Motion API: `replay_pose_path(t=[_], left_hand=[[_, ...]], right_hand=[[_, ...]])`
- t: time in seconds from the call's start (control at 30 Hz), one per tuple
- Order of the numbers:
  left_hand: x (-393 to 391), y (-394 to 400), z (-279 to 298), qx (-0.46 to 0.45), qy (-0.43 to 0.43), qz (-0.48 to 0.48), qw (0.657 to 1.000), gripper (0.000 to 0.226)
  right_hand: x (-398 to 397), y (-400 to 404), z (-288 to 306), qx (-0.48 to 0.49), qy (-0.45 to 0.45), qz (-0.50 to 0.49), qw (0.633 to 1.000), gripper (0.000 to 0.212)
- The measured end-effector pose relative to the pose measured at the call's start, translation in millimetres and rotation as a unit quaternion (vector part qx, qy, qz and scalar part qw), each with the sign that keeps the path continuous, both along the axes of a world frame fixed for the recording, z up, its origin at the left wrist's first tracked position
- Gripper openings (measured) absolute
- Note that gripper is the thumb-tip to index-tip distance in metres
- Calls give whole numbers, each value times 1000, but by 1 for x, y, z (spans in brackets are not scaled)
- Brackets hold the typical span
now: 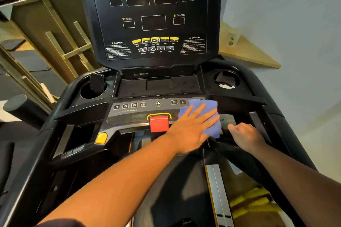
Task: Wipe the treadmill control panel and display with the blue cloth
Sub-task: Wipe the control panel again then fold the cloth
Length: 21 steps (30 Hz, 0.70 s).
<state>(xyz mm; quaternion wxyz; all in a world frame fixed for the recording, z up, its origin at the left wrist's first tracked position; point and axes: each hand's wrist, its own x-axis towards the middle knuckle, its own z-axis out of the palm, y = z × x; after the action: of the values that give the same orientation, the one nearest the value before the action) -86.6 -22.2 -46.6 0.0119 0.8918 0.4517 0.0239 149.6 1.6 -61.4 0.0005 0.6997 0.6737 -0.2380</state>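
Left hand (191, 127) presses blue cloth (204, 114) flat-fingered beside "3 6" buttons (178, 102); right hand (243, 134) grips handlebar (224, 143).

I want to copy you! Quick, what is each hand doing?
Left hand: open, flat fingers pressing the blue cloth on the control panel.
Right hand: closed round the handlebar.

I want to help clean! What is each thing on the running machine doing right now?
blue cloth: spread flat on the right end of the control panel, under a hand.
left hand: fingers straight, pressing the cloth.
right hand: fingers curled round the dark handlebar.
control panel: left side uncovered, number buttons showing.
display: windows dark, nothing lit.
red safety key: sitting in its place.
phone: standing upright in the left cup holder.
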Motion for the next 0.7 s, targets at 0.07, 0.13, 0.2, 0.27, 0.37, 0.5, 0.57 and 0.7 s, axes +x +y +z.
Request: replay_pose_path(t=[0.07, 0.13, 0.2, 0.27, 0.37, 0.5, 0.57, 0.7], left_hand=[[-22, -7, 1, -7, -3, -5, 1000, 64], [-51, -11, -6, 25, 0, 45, 999, 65], [-78, -20, -7, 12, -8, 129, 992, 66], [-108, -31, -9, 23, -32, 225, 974, 69], [-150, -44, -7, 11, -76, 366, 927, 74], [-129, -39, -6, 10, -96, 481, 871, 66], [-100, -27, 0, -5, -126, 547, 827, 68], [-46, -5, 11, -44, -130, 547, 826, 67]], right_hand=[[1, 0, -2, -9, 52, -23, 998, 49], [2, -1, -2, -11, 85, -38, 996, 52], [2, -2, -1, -6, 87, -35, 996, 52], [3, -2, -2, 7, 77, -23, 997, 53], [4, -1, -5, 21, 57, -1, 998, 53], [4, 0, -6, 31, 59, -3, 998, 53], [3, -1, -4, 29, 67, -8, 997, 51], [1, -2, -1, 27, 73, -33, 996, 51]])
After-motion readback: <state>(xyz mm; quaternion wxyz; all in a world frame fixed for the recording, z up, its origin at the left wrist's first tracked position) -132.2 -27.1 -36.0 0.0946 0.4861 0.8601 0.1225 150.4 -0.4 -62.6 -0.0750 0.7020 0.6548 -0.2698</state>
